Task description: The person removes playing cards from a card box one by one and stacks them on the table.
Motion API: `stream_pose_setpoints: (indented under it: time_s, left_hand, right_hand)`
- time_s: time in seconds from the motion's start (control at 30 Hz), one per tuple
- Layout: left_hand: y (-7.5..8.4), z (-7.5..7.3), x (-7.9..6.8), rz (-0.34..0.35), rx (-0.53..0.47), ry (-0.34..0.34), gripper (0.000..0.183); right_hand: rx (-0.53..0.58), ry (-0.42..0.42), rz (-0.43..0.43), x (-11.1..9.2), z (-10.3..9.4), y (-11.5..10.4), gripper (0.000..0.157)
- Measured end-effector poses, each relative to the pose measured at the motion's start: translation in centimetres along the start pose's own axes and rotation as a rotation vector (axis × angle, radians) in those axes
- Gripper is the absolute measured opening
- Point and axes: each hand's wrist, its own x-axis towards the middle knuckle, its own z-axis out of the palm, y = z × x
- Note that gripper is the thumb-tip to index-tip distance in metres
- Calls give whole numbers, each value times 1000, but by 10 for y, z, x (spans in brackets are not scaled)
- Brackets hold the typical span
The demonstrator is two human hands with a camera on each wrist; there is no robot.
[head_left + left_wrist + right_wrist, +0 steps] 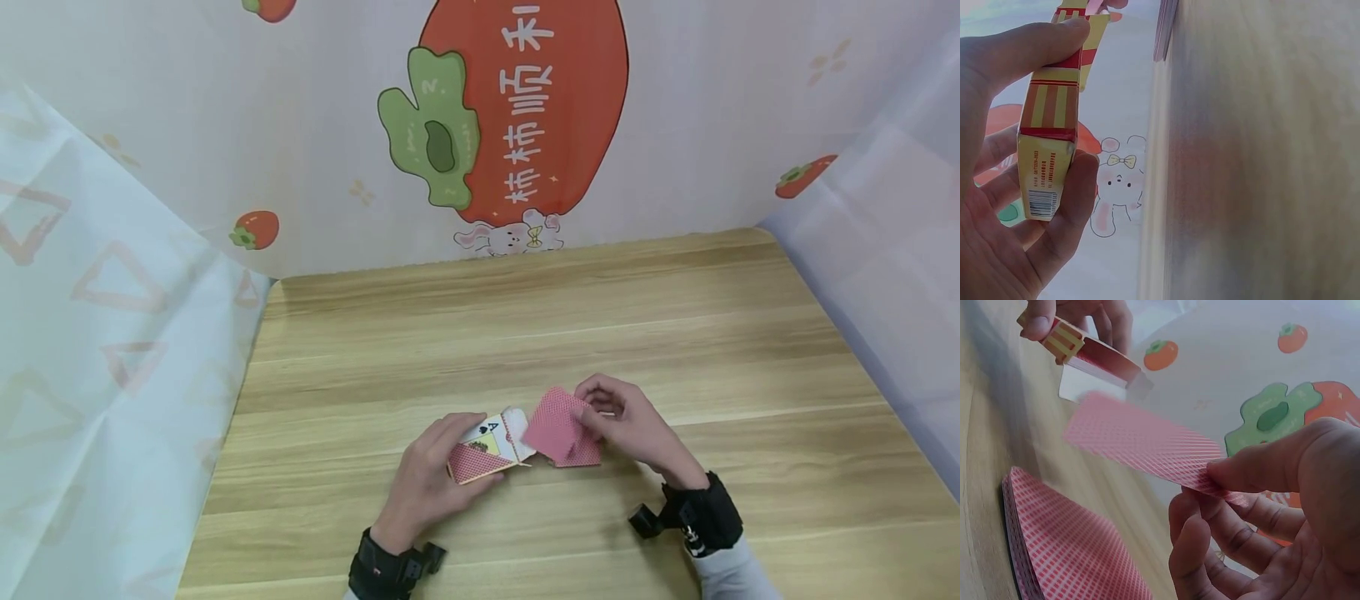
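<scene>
My left hand (432, 473) holds a playing card box (480, 465) between thumb and fingers. Its printed face shows an ace of spades, and the left wrist view shows a barcode on its yellow end (1043, 181). The flap end points right, with card edges visible inside in the right wrist view. My right hand (630, 418) pinches a red-patterned playing card (1147, 440) by one end, its other end near the box opening. Below that card, a stack of playing cards (1069, 540) lies on the table, backs up.
The wooden table (360, 358) carries the stack under my right hand. A white cloth with a persimmon print (585, 108) rises behind the far edge, and pale cloth (135, 375) hangs along the left side. Black camera straps (701, 510) are around both wrists.
</scene>
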Motion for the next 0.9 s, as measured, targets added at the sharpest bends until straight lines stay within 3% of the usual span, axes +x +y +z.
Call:
stream_pose_setpoints:
  time_s: [0.47,0.73,0.9]
  left_hand:
    - [-2,0,1,8,12,0,79]
    - [-1,0,2,19,11,-2,80]
    - [0,1,1,15,6,-4,80]
  right_hand:
    - [4,154,74,8,-16,16,35]
    - [-51,159,118,9,-12,20,37]
    - [-115,143,102,9,-9,24,35]
